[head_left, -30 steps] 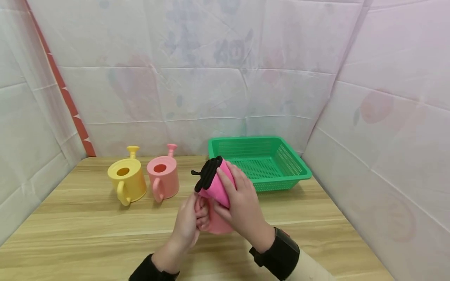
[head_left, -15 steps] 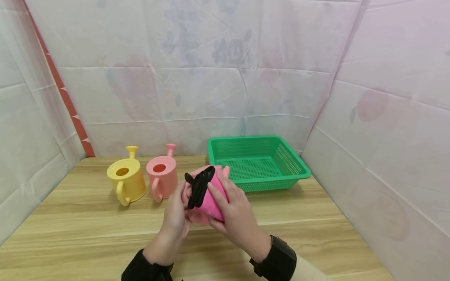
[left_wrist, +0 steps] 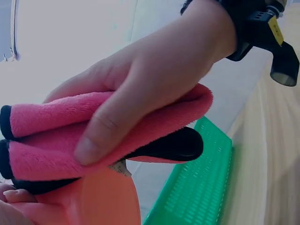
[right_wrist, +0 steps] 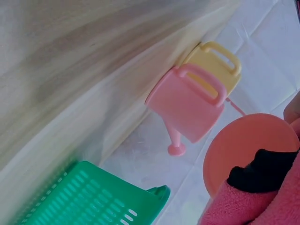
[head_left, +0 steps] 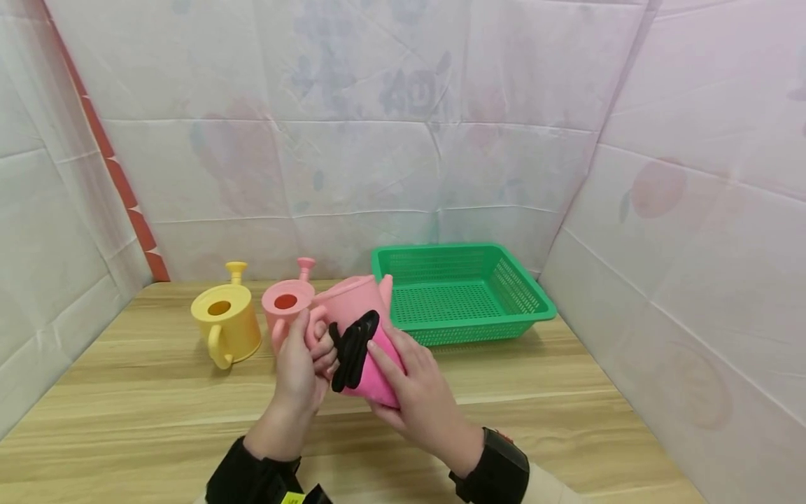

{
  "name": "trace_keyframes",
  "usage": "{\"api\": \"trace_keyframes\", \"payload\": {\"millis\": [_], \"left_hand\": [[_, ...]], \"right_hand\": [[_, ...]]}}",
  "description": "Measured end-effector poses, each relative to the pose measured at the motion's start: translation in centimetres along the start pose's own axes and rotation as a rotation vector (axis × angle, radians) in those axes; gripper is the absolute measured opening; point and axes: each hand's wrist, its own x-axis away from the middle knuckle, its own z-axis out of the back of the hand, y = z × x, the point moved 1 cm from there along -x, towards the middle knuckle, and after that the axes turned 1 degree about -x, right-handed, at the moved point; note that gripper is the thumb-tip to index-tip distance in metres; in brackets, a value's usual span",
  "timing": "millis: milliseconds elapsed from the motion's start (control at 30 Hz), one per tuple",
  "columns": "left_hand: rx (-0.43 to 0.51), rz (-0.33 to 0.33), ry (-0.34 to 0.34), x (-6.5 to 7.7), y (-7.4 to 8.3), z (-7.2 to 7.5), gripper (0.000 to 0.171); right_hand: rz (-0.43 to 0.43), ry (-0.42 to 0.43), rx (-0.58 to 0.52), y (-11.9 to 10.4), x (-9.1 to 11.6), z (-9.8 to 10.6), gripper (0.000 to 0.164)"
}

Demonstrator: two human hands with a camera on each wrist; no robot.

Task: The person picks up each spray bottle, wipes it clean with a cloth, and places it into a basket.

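My left hand (head_left: 297, 371) has its fingers curled round the handle of a pink watering can (head_left: 349, 297), held tilted in front of me with its spout toward the basket. A folded pink cloth (head_left: 379, 374) with black edging lies against the can's near side, gripped in my right hand (head_left: 423, 399). In the left wrist view the right thumb presses across the folds of the cloth (left_wrist: 47, 157), over the can (left_wrist: 110, 197). The right wrist view has the can's round base (right_wrist: 248, 145) showing beside the cloth's black edge (right_wrist: 262, 171). The cloth hides part of the can.
A yellow watering can (head_left: 236, 329) and a second pink watering can (head_left: 302, 311) stand at the left on the wooden table (head_left: 126, 420). At the back right is a green slotted basket (head_left: 504, 329). Pale printed sheets (head_left: 352, 168) hang behind and at both sides.
The held can has turned and come up and left, so more of its body and spout shows. My left hand has shifted left, and the cloth has moved lower along the can.
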Motion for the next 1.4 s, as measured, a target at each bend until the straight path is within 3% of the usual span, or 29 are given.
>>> {"api": "trace_keyframes", "payload": {"millis": [200, 400, 533, 667, 800, 933, 1167, 1400], "left_hand": [[-0.025, -0.025, -0.081, 0.3, -0.4, -0.3, 0.043], [0.001, -0.033, -0.187, 0.6, -1.1, -0.5, 0.042], [0.024, -0.008, -0.253, 0.7, -1.6, -0.7, 0.04], [-0.003, 0.03, -0.266, 0.8, -1.9, -0.8, 0.04], [-0.025, 0.044, -0.241, 0.6, -1.9, -1.0, 0.04], [-0.036, 0.046, -0.23, 0.4, -1.8, -1.2, 0.041], [-0.027, 0.055, -0.203, 0.1, -1.6, -1.0, 0.04], [0.014, 0.016, -0.209, -0.3, -1.0, -0.8, 0.04]], "right_hand": [[-0.024, 0.066, -0.065, 0.8, -0.6, 0.2, 0.057], [-0.167, 0.012, -0.185, 1.8, -1.2, 1.0, 0.066], [-0.269, 0.01, -0.334, 2.8, -1.9, 1.6, 0.073], [-0.435, 0.027, -0.544, 4.0, -2.4, 1.9, 0.074], [-0.677, 0.006, -0.731, 5.0, -2.4, 1.9, 0.058], [-0.814, -0.004, -0.801, 5.5, -2.1, 1.7, 0.053], [-0.81, -0.005, -0.838, 5.3, -1.7, 1.2, 0.053], [-0.615, 0.031, -0.815, 4.3, -1.7, 0.7, 0.057]]}}
